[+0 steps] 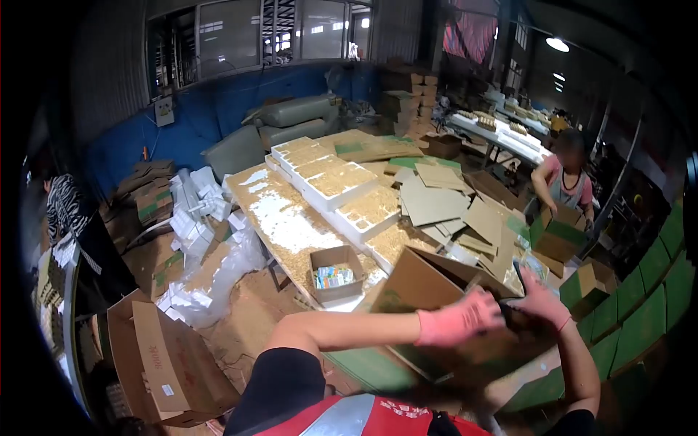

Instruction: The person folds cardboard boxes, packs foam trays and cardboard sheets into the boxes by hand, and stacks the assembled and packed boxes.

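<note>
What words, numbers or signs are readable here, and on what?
"960", in red, then an unclear character: open carton flap.
Too small or blurred to read:
Characters on red vest.
Print on left glove.
White label, same flap.
Markings on wall box.
Print on small packets.

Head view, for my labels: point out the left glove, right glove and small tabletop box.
Left glove (459, 318), head view: its middle.
Right glove (542, 301), head view: its middle.
Small tabletop box (340, 293), head view: near wall.

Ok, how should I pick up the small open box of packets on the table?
Probably by opposite side walls of the small box, reaching from the table's near end: it stands upright, open-topped, close to that end, with packets inside.
</note>
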### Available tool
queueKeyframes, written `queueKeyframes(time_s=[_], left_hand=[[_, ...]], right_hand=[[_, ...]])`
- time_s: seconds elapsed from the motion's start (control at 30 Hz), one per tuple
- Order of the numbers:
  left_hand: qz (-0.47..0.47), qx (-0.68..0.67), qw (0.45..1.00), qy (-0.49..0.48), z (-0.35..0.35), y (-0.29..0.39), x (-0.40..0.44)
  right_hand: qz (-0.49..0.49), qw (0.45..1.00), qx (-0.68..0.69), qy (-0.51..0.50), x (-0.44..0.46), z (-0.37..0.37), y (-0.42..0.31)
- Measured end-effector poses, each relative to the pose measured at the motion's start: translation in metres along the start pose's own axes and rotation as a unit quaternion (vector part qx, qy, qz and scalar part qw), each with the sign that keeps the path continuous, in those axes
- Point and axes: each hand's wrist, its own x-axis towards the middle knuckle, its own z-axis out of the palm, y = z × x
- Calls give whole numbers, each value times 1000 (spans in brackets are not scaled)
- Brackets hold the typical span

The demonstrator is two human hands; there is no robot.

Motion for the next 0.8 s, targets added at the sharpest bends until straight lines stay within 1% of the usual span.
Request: queueKeyframes(time_s=[0.03, 0.07, 0.1, 0.13, 0.2, 0.23, 0.27, 0.33, 0.37, 0.4, 0.43, 0.47, 0.5, 0.53, 0.57, 0.6, 0.63, 0.67, 0.7, 0.73, 0.8], left_hand=[[74, -7, 996, -45, -25, 14, 3], [147, -23, 985, -92, -41, 24, -3], [220, -55, 974, -7, -53, 8, -20], [176, -84, 979, -62, -61, -12, -35], [146, 46, 982, -108, -75, -66, -71], [102, 95, 976, -165, -73, -90, -89], [60, 140, 963, -222, -74, -108, -101], [1, 87, 948, -306, -98, -100, -124], [-28, 61, 934, -351, -108, -84, -130], [-160, -53, 953, -251, -109, -46, -123], [-145, -42, 979, -139, -94, -34, -113], [-132, -44, 990, -26, -77, -21, -100], [-130, -49, 990, 6, -43, -27, -84], [-118, -47, 991, 40, -5, -48, -69], [-103, -90, 991, -9, 15, -63, -57], [-79, -72, 994, 2, 44, -77, -60], [-67, -55, 996, 21, 56, -80, -69], [-59, -36, 997, 40, 61, -90, -71], [-53, 4, 999, -3, 64, -99, -59], [-54, 36, 996, -53, 69, -98, -59], [-61, 92, 983, -145, 64, -95, -52]], right_hand=[[-97, 991, -54, 79, 21, -12, -27], [-143, 985, -87, 47, 39, -33, -48], [-154, 973, -167, 41, 50, -20, -26], [-164, 954, -247, 36, 63, -3, 12], [-39, 986, -151, -53, 49, 33, 62], [25, 990, -104, -92, 44, 40, 73], [27, 992, -113, -53, 31, 28, 36], [70, 988, -118, -74, 20, 34, 19], [58, 987, -121, -91, 19, 41, 8], [47, 986, -125, -104, 26, 48, -4], [36, 983, -132, -123, 32, 54, -16], [29, 979, -136, -152, 28, 61, -28], [27, 974, -139, -176, 23, 66, -40], [30, 971, -144, -189, 21, 64, -49], [47, 978, -99, -178, 21, 47, -61], [61, 983, -59, -164, 19, 26, -68], [148, 969, -6, -200, 9, 16, -63], [158, 962, -13, -221, 4, 6, -71], [131, 985, -40, -108, 0, 21, -69], [103, 993, -61, -6, -2, 49, -65], [166, 978, -16, 127, 23, 84, -61]])
